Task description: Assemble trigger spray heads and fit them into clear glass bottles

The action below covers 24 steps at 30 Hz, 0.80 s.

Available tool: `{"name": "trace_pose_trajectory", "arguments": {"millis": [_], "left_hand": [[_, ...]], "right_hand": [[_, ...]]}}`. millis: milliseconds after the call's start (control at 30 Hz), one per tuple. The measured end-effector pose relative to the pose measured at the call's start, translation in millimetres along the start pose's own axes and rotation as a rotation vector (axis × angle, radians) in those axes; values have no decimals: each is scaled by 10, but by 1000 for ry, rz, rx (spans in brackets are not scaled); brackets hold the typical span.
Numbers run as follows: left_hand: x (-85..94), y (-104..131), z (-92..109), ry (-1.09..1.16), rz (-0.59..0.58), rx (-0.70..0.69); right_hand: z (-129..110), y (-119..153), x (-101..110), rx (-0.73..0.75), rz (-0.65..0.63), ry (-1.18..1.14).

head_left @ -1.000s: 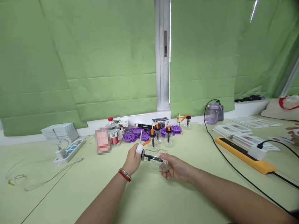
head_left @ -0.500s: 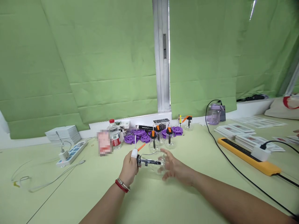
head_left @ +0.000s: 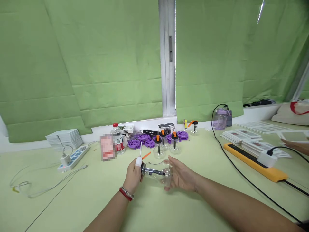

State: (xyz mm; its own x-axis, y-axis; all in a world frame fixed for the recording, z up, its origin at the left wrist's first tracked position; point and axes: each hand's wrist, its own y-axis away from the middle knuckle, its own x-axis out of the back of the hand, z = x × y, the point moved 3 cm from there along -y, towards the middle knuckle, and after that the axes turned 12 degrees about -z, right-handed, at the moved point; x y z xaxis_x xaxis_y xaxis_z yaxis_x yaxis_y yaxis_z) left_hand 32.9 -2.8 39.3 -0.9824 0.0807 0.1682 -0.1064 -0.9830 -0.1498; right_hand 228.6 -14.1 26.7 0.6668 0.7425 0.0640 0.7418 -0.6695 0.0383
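Observation:
A clear glass bottle (head_left: 158, 175) with a black cap lies sideways between my hands, above the table. A dark stem runs along its inside. My left hand (head_left: 133, 174) is closed around the cap end, its thumb tip wrapped in white. A thin light rod and an orange strip (head_left: 146, 155) stick out beyond that hand. The fingers of my right hand (head_left: 181, 174) curve around the base of the bottle; some are hidden behind the glass. Just beyond stand similar glass bottles (head_left: 175, 148) with black and orange tops.
Purple plastic parts (head_left: 134, 144) and a red-capped water bottle (head_left: 119, 141) are at the back. A white power strip (head_left: 74, 159) lies left, a yellow one (head_left: 256, 164) right, with a black cable. Behind the yellow strip are stacked cards (head_left: 238, 137). Another person's hand (head_left: 295, 146) reaches in from the right.
My right hand has closed in around the base of the bottle, its fingers less spread than before. The other person's hand at the right has come further into view with a pale sheet.

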Motion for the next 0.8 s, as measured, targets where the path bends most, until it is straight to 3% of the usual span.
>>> {"name": "trace_pose_trajectory", "arguments": {"millis": [67,100,200,300,400,467,533,600,700,800], "left_hand": [[-8,5,-3,-43,-17,-28],[-8,4,-10,-54,-19,-24],[-9,-5,-39,-24,-14,32],[-22,-18,-65,47,-17,73],[-16,-42,-130,143,-46,167],[32,-69,-190,214,-40,247],[121,-106,-238,255,10,290],[228,-146,-271,270,85,298],[368,-198,-306,276,202,283],[431,-231,-346,298,246,282]], "right_hand": [[42,-21,-62,-84,-31,12],[27,-19,-66,-37,18,147],[-113,42,-69,335,212,856],[-178,114,-116,706,252,1487],[-155,169,-120,981,205,1828],[-127,210,-84,1089,167,1885],[-98,239,7,1048,177,1823],[-50,259,154,883,258,1683],[106,302,465,512,501,1330],[379,366,785,112,692,893]]}}
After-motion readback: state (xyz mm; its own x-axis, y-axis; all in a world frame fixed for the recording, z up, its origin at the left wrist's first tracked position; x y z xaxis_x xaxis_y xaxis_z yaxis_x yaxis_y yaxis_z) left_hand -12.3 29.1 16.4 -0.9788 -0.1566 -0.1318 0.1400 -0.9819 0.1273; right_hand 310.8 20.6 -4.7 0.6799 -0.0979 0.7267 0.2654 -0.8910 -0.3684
